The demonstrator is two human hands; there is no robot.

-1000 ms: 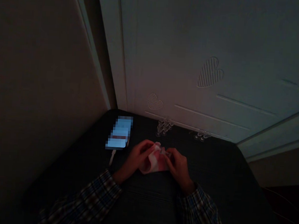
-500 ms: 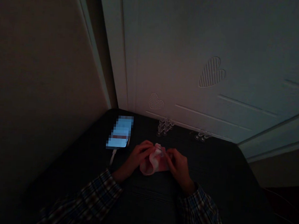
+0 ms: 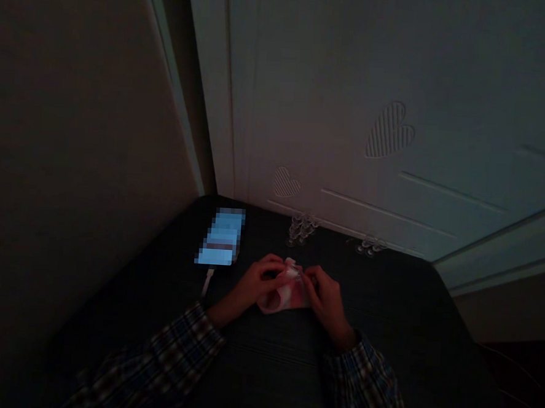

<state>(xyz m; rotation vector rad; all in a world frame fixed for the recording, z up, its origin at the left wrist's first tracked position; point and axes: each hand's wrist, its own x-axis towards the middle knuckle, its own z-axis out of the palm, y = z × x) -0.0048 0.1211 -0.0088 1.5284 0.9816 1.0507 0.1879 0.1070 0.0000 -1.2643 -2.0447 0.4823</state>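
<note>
A soft pink-and-white piece, like a small pouch or folded cloth (image 3: 289,296), sits between my hands on the dark surface. Its near-left side bulges into a rounded fold, and a whitish tip stands up at the top. My left hand (image 3: 257,282) pinches its upper left part, thumb and fingers closed. On the other side, my right hand (image 3: 326,295) grips the upper right edge with bent fingers. Dim light hides the exact fingertip contact and what kind of article it is.
Left of my hands lies a lit phone (image 3: 220,236) with a white cable (image 3: 208,282) plugged in. Clear, round small items stand in one cluster (image 3: 302,229) and a smaller cluster (image 3: 369,247) at the back. Behind them rises a white panel (image 3: 332,127) with heart reliefs.
The rounded fold on the piece's left has become smaller and flatter. My left hand has shifted slightly right, closer to my right hand. The view has moved a little.
</note>
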